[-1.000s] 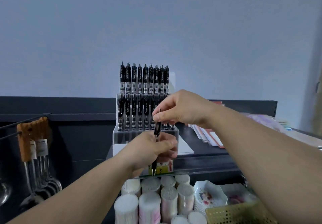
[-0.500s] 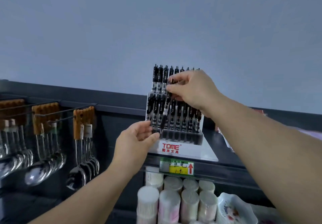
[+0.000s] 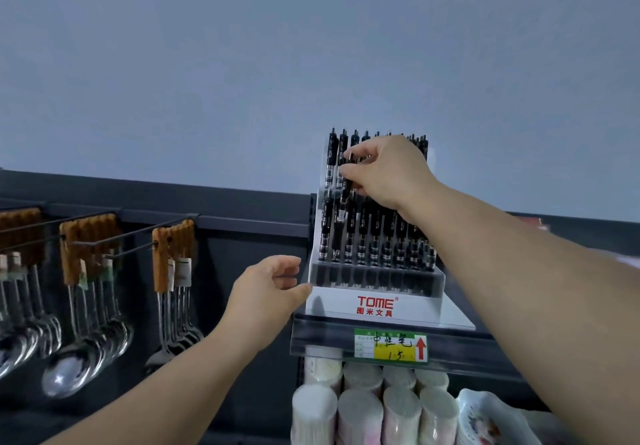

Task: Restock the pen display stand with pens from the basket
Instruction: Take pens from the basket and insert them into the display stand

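Right of centre, the pen display stand (image 3: 374, 302) looks nearly full, both rows packed; the basket is out of view, so what remains is unclear; the right hand (image 3: 388, 171) pinches a pen (image 3: 342, 211) over the front row's left end, long axis near upright, tip down; the left hand (image 3: 266, 292), loosely curled, touches the stand's corner with its thumb.

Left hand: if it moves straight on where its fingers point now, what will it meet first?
Most likely the left side of the pen display stand. The left hand points right, toward it, with nothing between them; its thumb seems to touch the corner, but depth is unclear.
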